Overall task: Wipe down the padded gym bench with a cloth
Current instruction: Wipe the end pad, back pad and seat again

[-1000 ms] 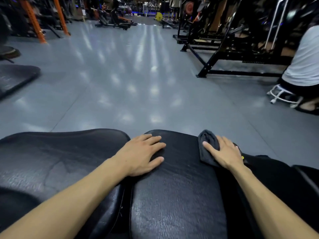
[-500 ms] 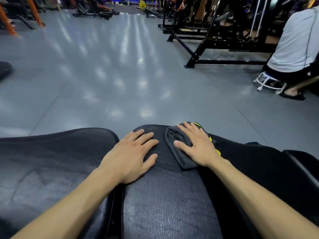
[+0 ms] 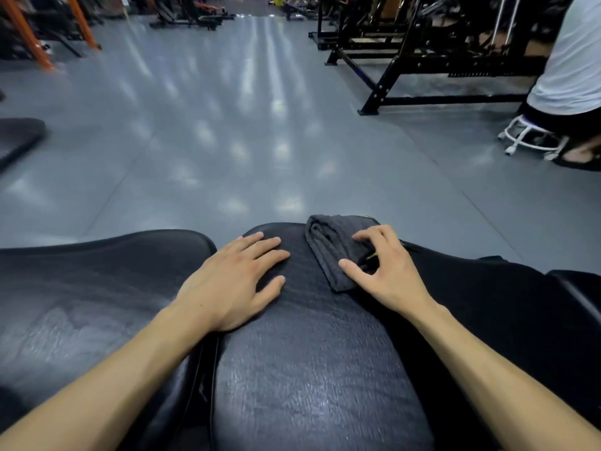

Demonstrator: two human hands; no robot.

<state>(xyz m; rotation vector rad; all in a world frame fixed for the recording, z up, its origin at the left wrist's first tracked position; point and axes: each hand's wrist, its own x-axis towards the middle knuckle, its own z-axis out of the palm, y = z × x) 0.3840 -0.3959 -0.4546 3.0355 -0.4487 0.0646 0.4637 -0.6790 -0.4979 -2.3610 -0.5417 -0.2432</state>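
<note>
Bench pad (image 3: 309, 369) fills the bottom middle of the frame for us, black and crinkly, running away from the camera toward the grey floor (image 3: 227, 125). Starting at the far left, there's orange rack posts (image 3: 29, 37) in the upper left corner, and a dark mat edge (image 3: 16, 138) at the left border. Lower left is a second black pad (image 3: 81, 288), just beside the one we're working on, with a narrow gap between them. Our left hand (image 3: 234, 284) lies flat across that gap, fingers straight and spread, palm down on the worktop, gripping nothing. Right of it, at the far end of the pad, sits the grey cloth (image 3: 331, 245), folded up in a bunch. Our right hand (image 3: 387, 271) is on top of it, fingers curled and thumb out to the left, clutching the cloth against the worktop. Upper right has black machine frames (image 3: 422, 76), and at the right edge a person in a white shirt (image 3: 572, 60) sits on a white stool (image 3: 527, 138).
</note>
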